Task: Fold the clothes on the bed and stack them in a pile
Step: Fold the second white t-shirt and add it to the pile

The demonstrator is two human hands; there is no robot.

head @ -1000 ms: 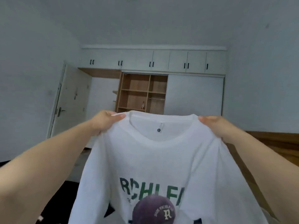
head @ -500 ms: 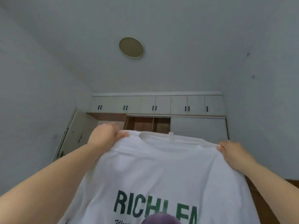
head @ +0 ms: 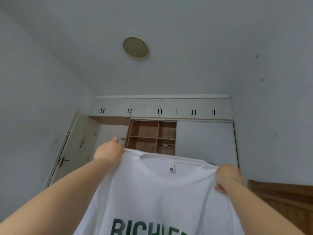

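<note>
Both hands are gripping the white T-shirt (head: pixel 160 197) at its shoulders: left hand (head: pixel 108 152) is pinching the left shoulder seam, right hand (head: pixel 227 177) is clenching the right one. It's being held up and spread, likely to let it hang flat before folding. Shirt is hanging between and below the hands, print facing the camera, wardrobe (head: pixel 152 136) behind. Bed isn't showing in view.

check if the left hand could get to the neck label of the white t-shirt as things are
Probably, but not freely: the left hand grips one shoulder of the white t-shirt, as the right hand does the other. Nothing lies between it and the neck label, but it would have to let go.
</note>
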